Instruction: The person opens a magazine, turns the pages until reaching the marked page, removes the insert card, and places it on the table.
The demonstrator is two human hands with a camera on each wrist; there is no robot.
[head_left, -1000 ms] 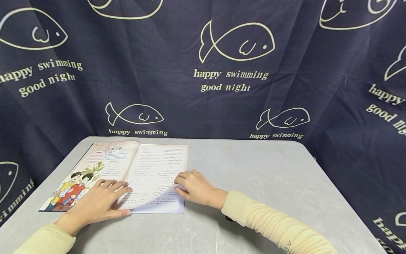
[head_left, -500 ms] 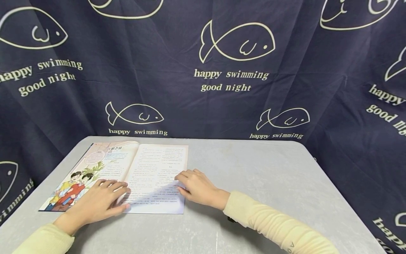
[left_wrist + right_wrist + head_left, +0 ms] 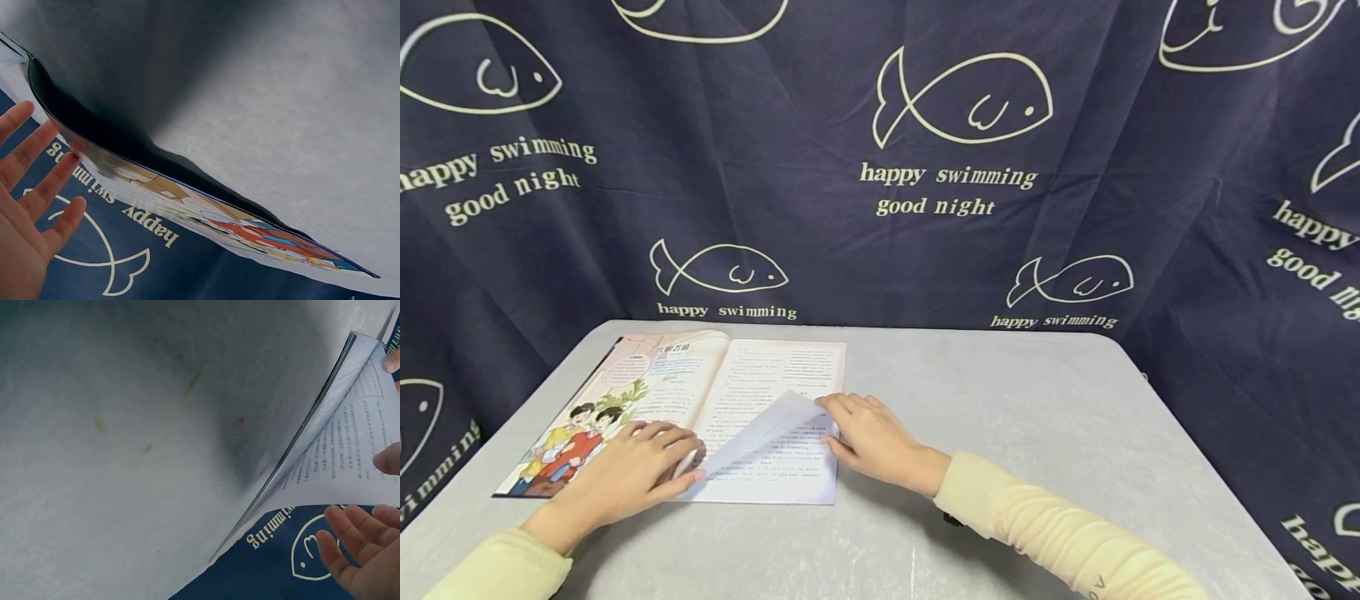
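Note:
An open magazine (image 3: 775,367) lies on the grey table, with an illustrated left page (image 3: 568,450) and a text-filled right page. My left hand (image 3: 632,475) rests over its lower middle, near the fold, fingers spread and thumb pointing right. At the right edge is my right hand (image 3: 880,442), its fingertips right at a page (image 3: 767,433) whose lower corner is lifted and bent over toward the left. Another printed page shows underneath. In the right wrist view the thumb (image 3: 389,459) overlaps the page while the other fingers extend loosely beyond its edge.
The grey table (image 3: 1000,417) extends right of the magazine, its far edge against a dark blue curtain (image 3: 955,250) printed with fish and lettering. Both forearms wear pale yellow sleeves (image 3: 1037,517).
The page's lower corner has risen and folded farther up and left, baring more of the page beneath. My right hand has shifted slightly right and up; the left hand has moved slightly left.

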